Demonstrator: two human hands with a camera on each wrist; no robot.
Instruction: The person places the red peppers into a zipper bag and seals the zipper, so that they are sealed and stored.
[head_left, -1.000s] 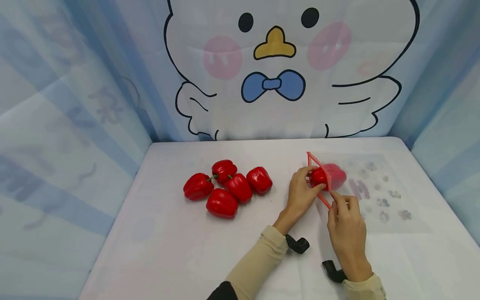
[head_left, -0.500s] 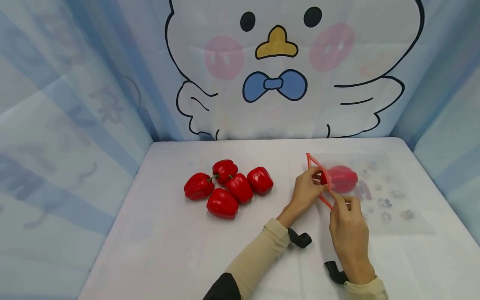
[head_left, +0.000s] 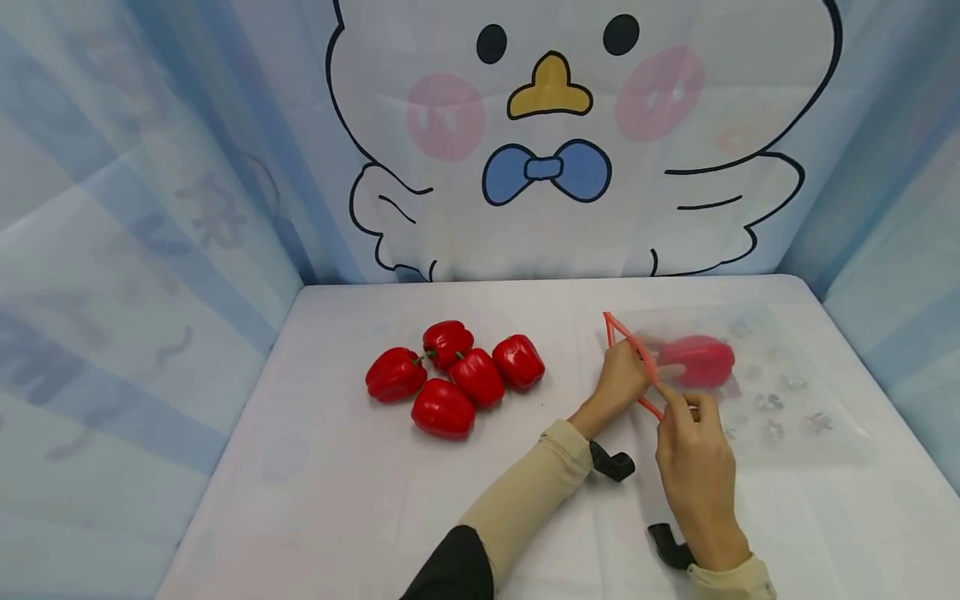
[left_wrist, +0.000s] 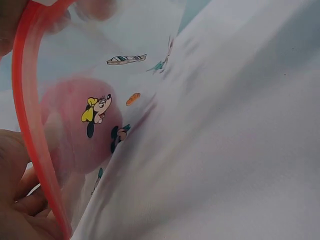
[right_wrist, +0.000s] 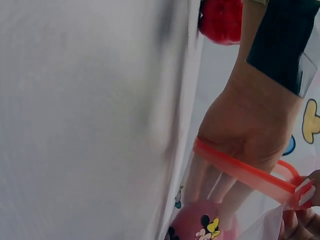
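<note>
A see-through zip bag [head_left: 795, 417] with a red edge and small cartoon prints lies on the right of the table. My left hand [head_left: 628, 367] reaches in through its mouth. Inside, its fingers and thumb hold the near end of a red bell pepper [head_left: 701, 362], seen hazily through the plastic. The right wrist view shows that hand [right_wrist: 250, 125] in past the red rim [right_wrist: 245, 175], fingers at the pepper [right_wrist: 200, 217]. My right hand [head_left: 696, 467] pinches the bag's red edge near the opening. In the left wrist view, the pepper [left_wrist: 75, 150] shows behind printed plastic.
Several loose red bell peppers [head_left: 444, 408] sit in a cluster left of the hands on the white table [head_left: 322, 517]. Behind the table hangs a cloth [head_left: 547, 242] printed with a cartoon character. Black camera mounts [head_left: 613, 463] stick out from both wrists.
My left hand has moved right, carrying the pepper from the bag's mouth deeper inside, and its fingers are now behind the plastic. My right hand stays almost still at the edge.
</note>
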